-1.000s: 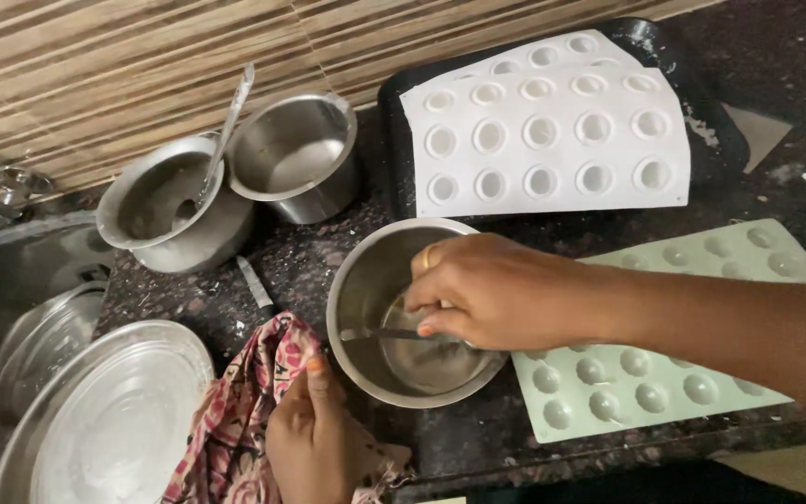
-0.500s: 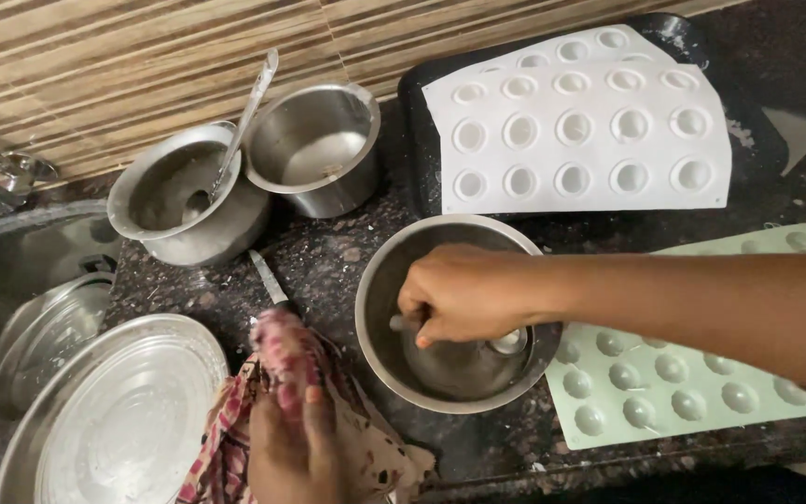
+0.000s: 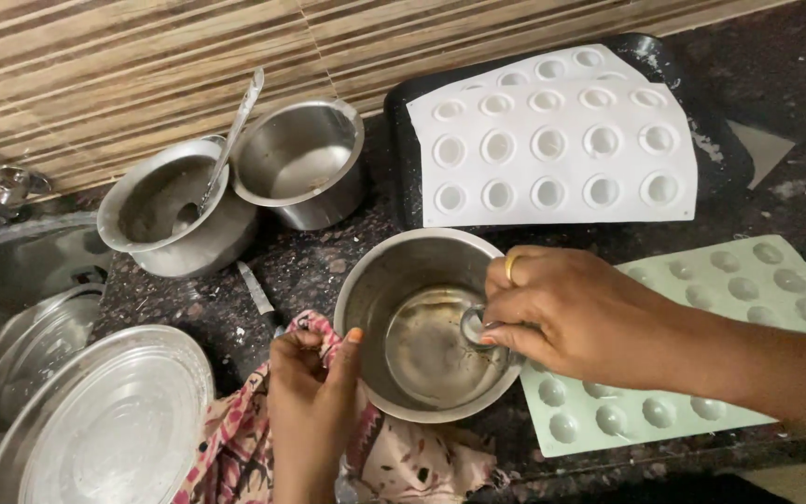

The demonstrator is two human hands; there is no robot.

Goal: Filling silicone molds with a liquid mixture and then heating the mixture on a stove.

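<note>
Head view. We note a round stainless-steel bowl [image 3: 426, 327] on the dark speckled stone counter [image 3: 328, 266], near its front edge. The right hand [image 3: 576, 313] reaches over the bowl's right rim, fingers pinched around a small round metal spoon or scoop [image 3: 471, 325] that sits inside the bowl near that rim; we cannot tell its exact kind. A ring shows on one finger.

The left hand [image 3: 314, 406] is just beside the bowl's left wall, curled tight on a red-and-white patterned cloth [image 3: 394, 457] that lies at the counter edge and runs partly under the bowl; the thumb points up against the bowl's side.

To the right of the bowl, touching its lower right side, lies a pale green moulded tray with round dimples [image 3: 701, 373]; the right forearm crosses over it. Behind the bowl, a white moulded tray with round dimples [image 3: 552, 140] rests on a black rectangular tray [image 3: 692, 103].

Upper left: two steel pots stand side by side, the left steel pot [image 3: 174, 219] holding a long steel spoon [image 3: 230, 140], the right steel pot [image 3: 300, 163] touching it. A knife blade [image 3: 256, 289] lies between pots and cloth. Far left, a steel sink [image 3: 11, 280] holds a round steel lid [image 3: 95, 420].
</note>
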